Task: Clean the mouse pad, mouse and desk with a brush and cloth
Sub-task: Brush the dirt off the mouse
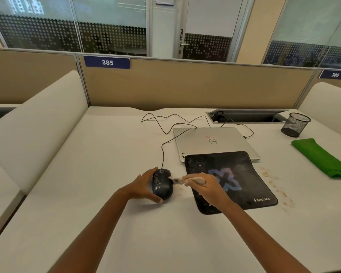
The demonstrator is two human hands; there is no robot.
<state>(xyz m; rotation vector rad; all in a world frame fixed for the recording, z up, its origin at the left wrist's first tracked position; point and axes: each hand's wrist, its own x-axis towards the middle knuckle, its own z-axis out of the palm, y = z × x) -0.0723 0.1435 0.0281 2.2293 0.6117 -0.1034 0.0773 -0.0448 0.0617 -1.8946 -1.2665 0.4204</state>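
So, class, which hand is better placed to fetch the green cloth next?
The right hand: the cloth lies on its side, though it grips the brush; the left hand holds the mouse.

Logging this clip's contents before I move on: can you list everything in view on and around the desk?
mouse: one, dark, corded, on the desk left of the pad
brush: one, pale handle, bristles at the mouse's right side
mouse pad: one, black with a blue-purple print, far edge overlapping the laptop
laptop: one, silver, closed, behind the pad
cloth: one, green, folded, right side of the desk
mesh cup: one, black, far right
crumbs: scattered, brown, right of the pad
desk: one, white
left hand: holds the mouse
right hand: grips the brush
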